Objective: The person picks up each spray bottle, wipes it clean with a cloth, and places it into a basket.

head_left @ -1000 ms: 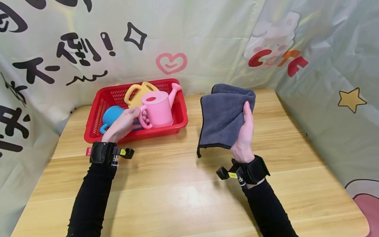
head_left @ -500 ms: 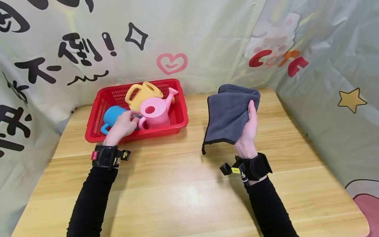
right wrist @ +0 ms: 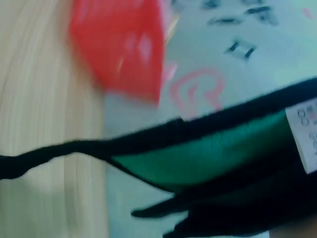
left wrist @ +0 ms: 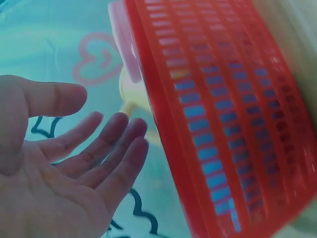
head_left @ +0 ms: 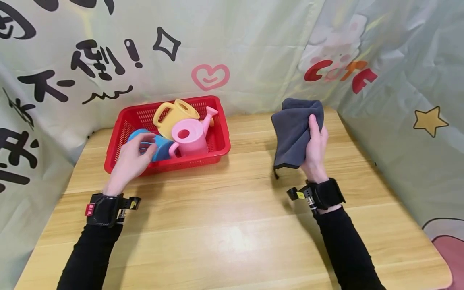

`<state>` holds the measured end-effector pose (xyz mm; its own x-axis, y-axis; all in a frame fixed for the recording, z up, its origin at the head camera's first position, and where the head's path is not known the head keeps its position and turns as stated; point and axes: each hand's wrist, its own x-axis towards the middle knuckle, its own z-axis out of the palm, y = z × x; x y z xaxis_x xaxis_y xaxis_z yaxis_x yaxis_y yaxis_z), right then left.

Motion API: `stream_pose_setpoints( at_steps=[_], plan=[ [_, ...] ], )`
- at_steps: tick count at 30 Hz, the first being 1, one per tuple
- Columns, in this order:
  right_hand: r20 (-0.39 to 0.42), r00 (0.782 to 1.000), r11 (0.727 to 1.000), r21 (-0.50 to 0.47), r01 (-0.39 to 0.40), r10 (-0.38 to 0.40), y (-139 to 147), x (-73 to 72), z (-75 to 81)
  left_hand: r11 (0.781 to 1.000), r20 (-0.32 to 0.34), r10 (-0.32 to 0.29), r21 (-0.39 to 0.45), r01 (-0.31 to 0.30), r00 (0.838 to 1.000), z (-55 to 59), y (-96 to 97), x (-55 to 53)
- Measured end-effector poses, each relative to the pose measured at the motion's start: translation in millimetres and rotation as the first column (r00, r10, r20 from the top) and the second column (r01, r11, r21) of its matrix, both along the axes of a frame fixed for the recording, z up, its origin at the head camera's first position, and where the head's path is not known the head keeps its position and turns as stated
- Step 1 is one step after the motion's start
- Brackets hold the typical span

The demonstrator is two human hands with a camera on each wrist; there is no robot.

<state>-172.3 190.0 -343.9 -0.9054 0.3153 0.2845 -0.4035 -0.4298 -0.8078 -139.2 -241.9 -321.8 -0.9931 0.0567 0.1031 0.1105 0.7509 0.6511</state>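
Observation:
My left hand [head_left: 131,161] hovers over the front left of a red plastic basket [head_left: 188,162], its fingers loosely bent and holding nothing. In the left wrist view its palm and spread fingers show beside the basket wall. Inside the basket, a pink toy watering can [head_left: 192,141] stands upright in front of a yellow toy watering can [head_left: 173,123]. A blue plastic vessel [head_left: 162,148] lies at the left, partly covered by my left hand. On the right, my right hand [head_left: 316,151] grips a dark grey cloth [head_left: 291,133] with black edging, holding it above the table.
The wooden table [head_left: 232,225] meets a pale printed curtain [head_left: 253,52] at the back and along the right side. A white label [right wrist: 306,131] on the cloth shows in the right wrist view.
My left hand let go of the pink watering can, which settled in the basket, then drew back left. My right hand moved the cloth to the right, and it hangs narrower.

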Motion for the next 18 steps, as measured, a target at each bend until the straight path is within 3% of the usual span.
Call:
stream_pose_setpoints(
  at_steps=[2,4,5,7,8,10,13,15,17,18],
  plan=[
    [-0.016,0.999,0.982,0.183,0.044,-0.042,9,-5.9,-0.4,1.000,-0.027,0.014,-0.010,-0.014,1.000,-1.2,-9.7,3.8],
    [-0.033,0.996,0.919,0.384,0.092,-0.086,18,-12.0,-2.6,0.999,-0.057,0.037,-0.028,-0.038,0.998,-2.5,-20.6,6.6],
    [-0.032,0.994,0.869,0.484,0.106,-0.104,22,-14.5,-4.1,0.998,-0.070,0.048,-0.034,-0.051,0.996,-2.6,-25.9,8.0],
    [-0.021,0.992,0.739,0.665,0.108,-0.126,27,-19.4,-8.9,0.996,-0.095,0.073,-0.044,-0.077,0.993,-3.0,-35.9,10.2],
    [-0.011,0.992,0.664,0.742,0.093,-0.126,29,-21.5,-11.9,0.995,-0.101,0.084,-0.048,-0.090,0.991,-3.1,-40.4,11.4],
    [0.007,0.995,0.472,0.881,0.040,-0.097,30,-24.9,-18.1,0.992,-0.105,0.109,-0.051,-0.115,0.988,-2.2,-47.8,13.9],
    [0.068,0.997,0.153,0.985,-0.074,0.043,25,-26.9,-28.3,0.989,-0.118,0.136,-0.047,-0.142,0.984,-1.4,-56.7,17.1],
    [0.126,0.980,-0.060,0.991,-0.118,0.155,18,-24.2,-37.5,0.988,-0.129,0.142,-0.042,-0.149,0.981,-1.8,-61.5,18.8],
    [0.199,0.951,-0.221,0.964,-0.147,0.237,10,-17.4,-49.1,0.988,-0.141,0.142,-0.044,-0.149,0.980,-3.6,-66.0,20.9],
    [0.222,0.940,-0.281,0.949,-0.146,0.259,7,-12.7,-55.1,0.988,-0.143,0.140,-0.049,-0.149,0.980,-4.6,-68.0,22.2]
  ],
)
